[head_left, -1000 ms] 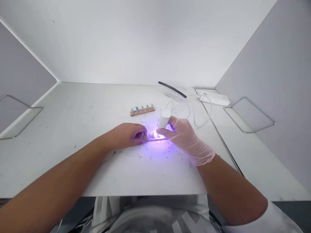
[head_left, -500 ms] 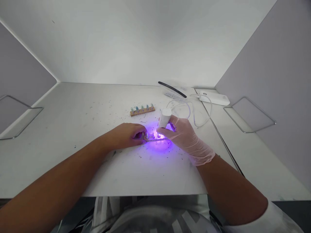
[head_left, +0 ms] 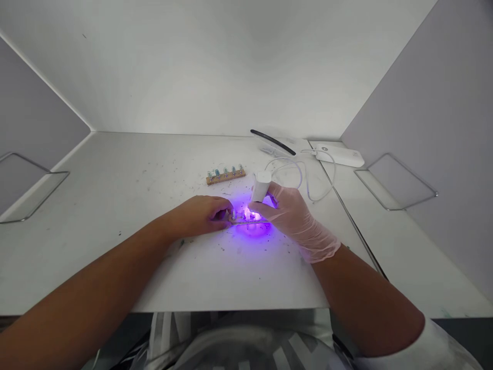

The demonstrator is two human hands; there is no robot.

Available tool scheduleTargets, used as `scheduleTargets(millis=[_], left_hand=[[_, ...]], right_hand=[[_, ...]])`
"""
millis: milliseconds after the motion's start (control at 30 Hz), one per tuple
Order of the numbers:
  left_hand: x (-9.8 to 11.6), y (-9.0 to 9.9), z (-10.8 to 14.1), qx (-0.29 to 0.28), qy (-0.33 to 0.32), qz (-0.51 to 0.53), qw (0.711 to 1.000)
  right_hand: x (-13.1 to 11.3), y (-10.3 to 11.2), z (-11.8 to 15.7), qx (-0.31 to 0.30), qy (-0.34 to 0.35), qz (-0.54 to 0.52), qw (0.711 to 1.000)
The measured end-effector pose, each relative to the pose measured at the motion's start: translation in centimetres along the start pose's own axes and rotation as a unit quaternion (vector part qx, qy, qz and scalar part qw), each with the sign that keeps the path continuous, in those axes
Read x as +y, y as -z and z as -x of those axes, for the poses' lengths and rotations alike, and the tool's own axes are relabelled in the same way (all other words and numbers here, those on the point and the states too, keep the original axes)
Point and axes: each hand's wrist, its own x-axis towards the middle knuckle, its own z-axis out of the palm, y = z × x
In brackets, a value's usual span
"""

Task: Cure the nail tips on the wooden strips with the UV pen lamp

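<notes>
In a thin pale glove, my right hand (head_left: pixel 287 208) grips a white handheld UV lamp (head_left: pixel 261 186). Its violet light falls on a small wooden strip (head_left: pixel 249 223) that carries several small upright nail tips, some washed out by the glare. Bare, my left hand (head_left: pixel 204 215) pinches the left end of that strip between thumb and fingers, holding it against the table. Just behind lies a second wooden strip (head_left: pixel 227 177), bearing several clear and bluish nail tips on little metal stands.
A white cable (head_left: pixel 308 190) loops toward a white power bank (head_left: pixel 341 154) at the back right. A black-edged nail file-like strip (head_left: pixel 272 142) leans near the back wall. Wire frames (head_left: pixel 396 182) stick out at both sides. Dark specks dot the white tabletop (head_left: pixel 115 169).
</notes>
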Motion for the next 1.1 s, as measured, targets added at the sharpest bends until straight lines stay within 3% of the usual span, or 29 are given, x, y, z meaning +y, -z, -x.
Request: scheduleTargets(millis=[1100], left_hand=[[-0.01,-0.01,-0.09,0.0,0.008,-0.001,1.0]], right_hand=[[0.08,0.02,0.03,0.01,0.006,0.005,1.0]])
